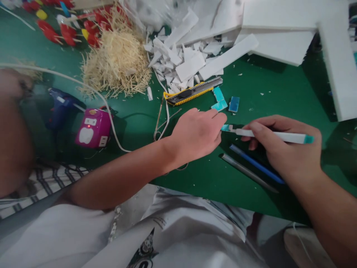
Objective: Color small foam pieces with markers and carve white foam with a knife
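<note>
The right hand (279,140) grips a white marker (291,137), its long axis running sideways, tip pointing left. Right off that tip is a small teal chip (225,127), pinched in the left hand (198,131), whose fingers are the nearer to it. From here I can't quite tell whether tip and chip touch.
</note>
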